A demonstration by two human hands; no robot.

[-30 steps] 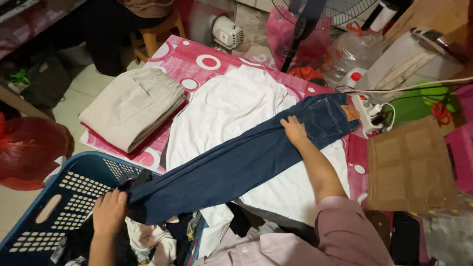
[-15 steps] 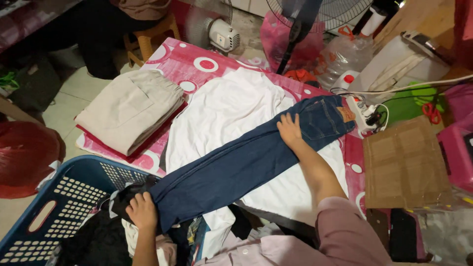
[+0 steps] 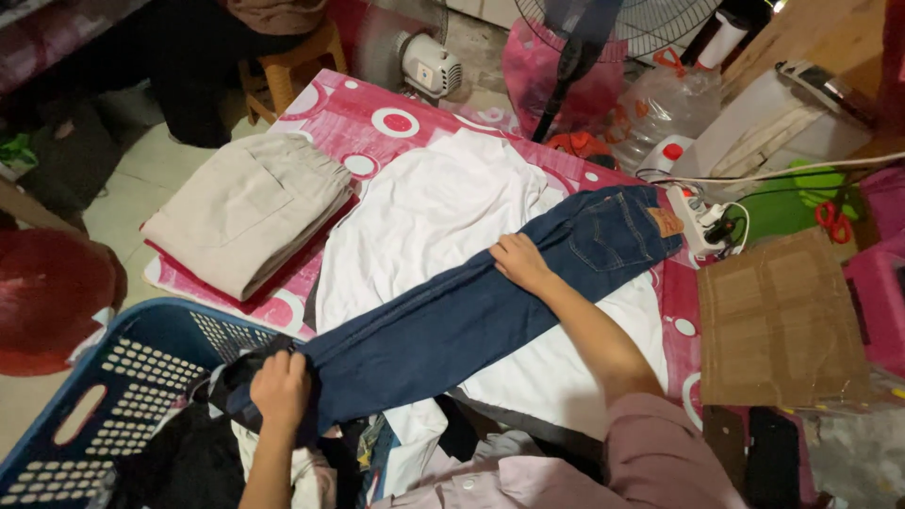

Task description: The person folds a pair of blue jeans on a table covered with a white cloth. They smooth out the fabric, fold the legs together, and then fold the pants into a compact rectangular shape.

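A pair of dark blue jeans (image 3: 490, 302) lies stretched diagonally across a white cloth (image 3: 434, 207) on a table with a pink circle-patterned cover (image 3: 368, 113). My right hand (image 3: 518, 262) presses flat on the jeans near the thigh, below the back pocket. My left hand (image 3: 280, 391) grips the leg ends of the jeans, over the edge of a blue laundry basket (image 3: 104, 377). The waistband points to the far right.
Folded beige trousers (image 3: 250, 207) lie on the table's left side. A cardboard sheet (image 3: 778, 320) and a power strip (image 3: 702, 217) sit to the right. A standing fan (image 3: 584, 38), a plastic jug (image 3: 674, 108) and a red bag (image 3: 52, 292) surround the table.
My left hand has moved right and closer along the basket, gathering the jeans' leg ends. My right hand stays on the jeans; the view has shifted slightly.
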